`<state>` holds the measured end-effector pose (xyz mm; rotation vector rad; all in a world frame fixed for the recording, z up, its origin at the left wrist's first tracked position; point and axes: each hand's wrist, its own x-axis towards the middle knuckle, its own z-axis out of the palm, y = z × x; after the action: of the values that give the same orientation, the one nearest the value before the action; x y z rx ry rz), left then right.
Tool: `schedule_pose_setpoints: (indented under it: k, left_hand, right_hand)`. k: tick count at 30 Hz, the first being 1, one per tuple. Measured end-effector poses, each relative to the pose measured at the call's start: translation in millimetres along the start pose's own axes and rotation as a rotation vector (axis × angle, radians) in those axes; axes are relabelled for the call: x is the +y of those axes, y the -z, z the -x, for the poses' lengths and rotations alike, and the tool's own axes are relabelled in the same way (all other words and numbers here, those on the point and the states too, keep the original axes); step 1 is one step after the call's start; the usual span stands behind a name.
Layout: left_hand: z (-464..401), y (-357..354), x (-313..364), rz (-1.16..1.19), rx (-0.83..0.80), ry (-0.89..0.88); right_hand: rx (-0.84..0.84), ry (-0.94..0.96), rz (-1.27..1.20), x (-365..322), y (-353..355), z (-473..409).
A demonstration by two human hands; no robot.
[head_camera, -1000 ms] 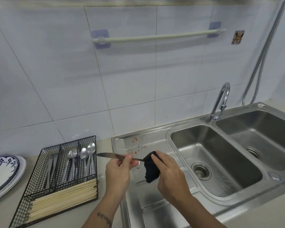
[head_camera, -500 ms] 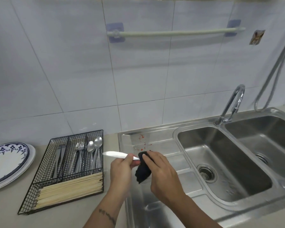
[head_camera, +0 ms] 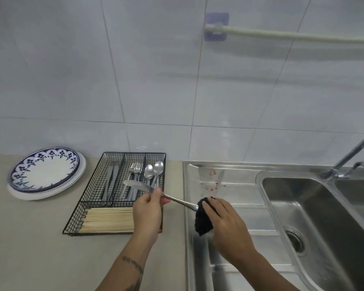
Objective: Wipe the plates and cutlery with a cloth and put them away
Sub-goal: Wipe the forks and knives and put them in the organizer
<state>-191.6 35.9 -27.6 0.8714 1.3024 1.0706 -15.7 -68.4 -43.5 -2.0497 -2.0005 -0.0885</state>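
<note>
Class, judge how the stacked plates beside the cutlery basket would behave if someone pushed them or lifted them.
The plates look glazed, so probably stiff and breakable. They lie flat on the counter, so a push would likely slide rather than tip them. The patterned top plate might shift on the one beneath.

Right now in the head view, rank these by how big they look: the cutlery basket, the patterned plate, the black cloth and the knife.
1. Cutlery basket
2. Patterned plate
3. Knife and black cloth: unsure. The knife looks longer but thin, the cloth is bunched and partly hidden under the right hand.
</note>
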Motion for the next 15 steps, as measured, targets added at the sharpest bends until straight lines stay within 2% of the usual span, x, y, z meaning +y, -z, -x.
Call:
schedule_pose_setpoints:
  k: [5, 9, 15]
  left_hand:
    - [-33.2, 32.5, 15.4, 0.074, 0.010, 0.113]
    - [-57.6, 48.0, 21.4, -0.140, -0.004, 0.087]
    - [-114.6, 81.9, 48.3, -0.404, 0.120, 0.061]
  right_hand:
    - [0.027, 0.056, 0.007, -9.2, -2.3, -24.5]
    - [0.098, 0.087, -0.045, -20.1, -7.2, -49.6]
    - [0.138, 0.081, -0.123, -25.0, -13.3, -65.7]
